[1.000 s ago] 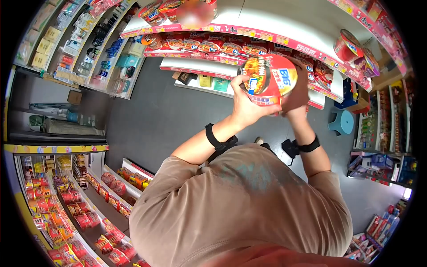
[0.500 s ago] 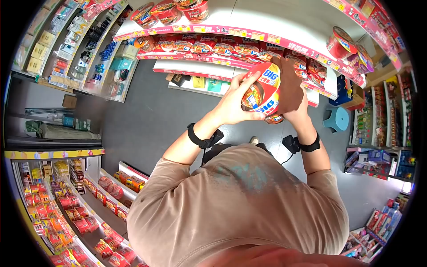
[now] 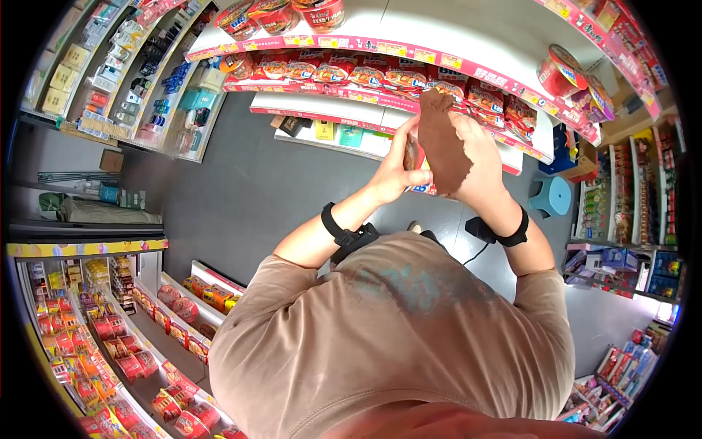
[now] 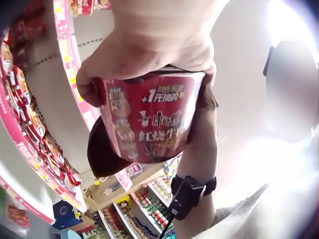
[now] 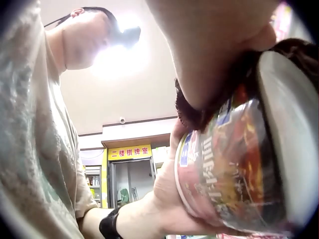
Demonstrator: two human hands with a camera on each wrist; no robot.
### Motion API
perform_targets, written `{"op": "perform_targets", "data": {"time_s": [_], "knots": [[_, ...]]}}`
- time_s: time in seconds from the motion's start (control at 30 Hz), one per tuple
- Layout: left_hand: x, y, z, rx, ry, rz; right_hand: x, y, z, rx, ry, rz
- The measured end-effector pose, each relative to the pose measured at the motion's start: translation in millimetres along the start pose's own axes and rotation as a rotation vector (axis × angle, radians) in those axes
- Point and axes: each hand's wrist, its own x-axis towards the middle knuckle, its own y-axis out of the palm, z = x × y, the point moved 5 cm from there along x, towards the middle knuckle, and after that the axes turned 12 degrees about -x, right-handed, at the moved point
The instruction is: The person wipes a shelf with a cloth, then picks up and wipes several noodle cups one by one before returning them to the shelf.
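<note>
In the head view, the left hand [image 3: 393,170] grips a red noodle cup [image 3: 412,155] from the side, its thumb toward the body. A brown cloth [image 3: 443,146] covers most of the cup there, and the right hand [image 3: 481,159] holds this cloth against it. The left wrist view shows the red cup [image 4: 152,117] under the left hand [image 4: 154,47], with the brown cloth [image 4: 103,152] hanging behind. Seen from the right wrist, the cup [image 5: 227,164] lies tilted between the left hand [image 5: 167,196] and the right hand [image 5: 214,45]; the right fingertips are hidden.
Beyond the hands a white shelf [image 3: 431,25] bears several noodle cups, with red noodle packets [image 3: 365,72] on the tier below. A blue stool [image 3: 551,196] stands on the grey floor [image 3: 241,183] at the right. More stocked shelves line both sides.
The cup has turned so its printed face is mostly out of the head view. The right hand and the cloth have shifted left over it, while the left hand has changed its hold.
</note>
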Motion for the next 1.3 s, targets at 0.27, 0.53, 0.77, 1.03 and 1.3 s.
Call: {"op": "perform_targets", "data": {"time_s": [0.27, 0.53, 0.77, 1.03, 1.3], "knots": [[-1.8, 13.2, -3.6, -0.351, -0.025, -0.252, -35.1, 13.9, 7.2, -0.341, -0.135, -0.392], [16.8, 12.5, 1.1, -0.414, 0.025, -0.12, -37.3, 3.6, -17.8, 0.028, -0.216, -0.695], [5.9, -0.3, 21.1, -0.495, -0.026, -0.258, -52.3, 123.2, -96.9, 0.409, 0.224, -0.316], [6.1, 1.4, 3.1, -0.795, -0.094, -0.206, -21.4, 54.2, -60.6, 0.55, 0.025, -0.194], [11.7, 0.4, 1.3, -0.621, 0.117, -0.337, 28.8, 78.6, -75.0, 1.606, 0.276, -0.29]]}}
